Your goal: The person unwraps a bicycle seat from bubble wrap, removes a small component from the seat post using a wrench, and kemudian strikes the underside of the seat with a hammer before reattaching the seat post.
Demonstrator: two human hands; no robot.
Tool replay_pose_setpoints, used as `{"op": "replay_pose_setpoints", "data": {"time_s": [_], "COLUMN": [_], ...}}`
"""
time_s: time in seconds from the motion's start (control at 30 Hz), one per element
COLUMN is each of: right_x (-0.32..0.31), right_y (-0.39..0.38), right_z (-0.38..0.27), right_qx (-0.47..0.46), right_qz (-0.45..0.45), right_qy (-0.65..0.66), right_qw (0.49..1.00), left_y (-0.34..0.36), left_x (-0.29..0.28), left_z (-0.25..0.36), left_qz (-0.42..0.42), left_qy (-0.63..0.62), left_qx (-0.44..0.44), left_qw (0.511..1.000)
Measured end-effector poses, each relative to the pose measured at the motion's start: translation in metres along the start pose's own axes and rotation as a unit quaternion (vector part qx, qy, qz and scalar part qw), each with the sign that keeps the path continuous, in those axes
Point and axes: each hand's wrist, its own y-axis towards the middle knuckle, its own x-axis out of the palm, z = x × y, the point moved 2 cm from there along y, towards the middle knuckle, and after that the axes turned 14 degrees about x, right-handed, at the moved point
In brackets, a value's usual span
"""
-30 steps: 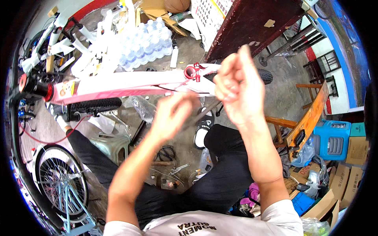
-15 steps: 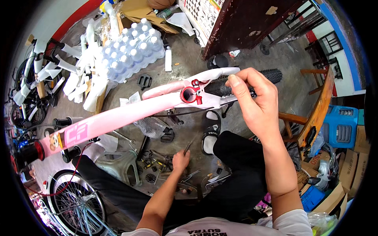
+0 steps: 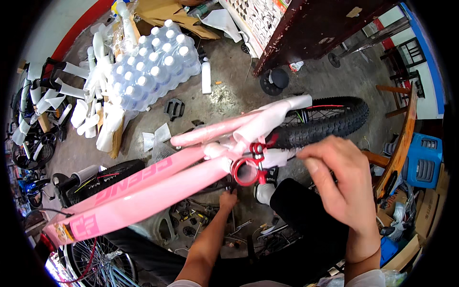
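Note:
A pink bicycle frame [image 3: 162, 198] stretches across the view, its rear stays [image 3: 272, 117] wrapped in white foam. On its open seat tube sits a red seat clamp [image 3: 246, 171]. Right of the clamp, my right hand [image 3: 342, 179] is raised with thumb and forefinger pinched; a thin dark strand shows at the tips, too small to name surely. Lower down, my left hand [image 3: 228, 198] is closed around a slim dark hand tool, its fingertips partly hidden by the frame. Behind the stays is the knobbly rear tyre [image 3: 330, 124].
Shrink-wrapped water bottles [image 3: 155, 67] and white foam tubes [image 3: 98, 91] lie at the far left. A black pedal [image 3: 174, 109] rests on the floor. Loose tools [image 3: 193, 217] are spread below the frame. A wooden chair [image 3: 401, 148] and blue stool [image 3: 423, 160] stand at right.
The bicycle frame has swung toward me and tilted, showing more of its side and rear tyre. My right hand has moved right and lower; the frame now partly covers my left hand.

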Motion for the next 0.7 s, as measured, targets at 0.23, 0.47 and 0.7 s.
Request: {"op": "replay_pose_setpoints", "data": {"time_s": [0.23, 0.47, 0.7], "right_x": [0.010, 0.020, 0.041], "right_y": [0.004, 0.005, -0.003], "right_z": [0.004, 0.003, 0.012], "right_qx": [-0.001, -0.014, -0.053], "right_qz": [-0.052, -0.083, -0.080], "right_qy": [-0.021, -0.006, 0.032], "right_qw": [0.998, 0.996, 0.995], "left_y": [-0.003, -0.060, -0.196], "left_x": [0.000, -0.025, -0.145], "left_z": [0.009, 0.064, 0.262], "left_qz": [0.049, 0.209, 0.162], "left_qy": [0.031, 0.227, 0.133], "left_qx": [0.048, 0.216, 0.614], "left_qw": [0.997, 0.927, 0.761]}}
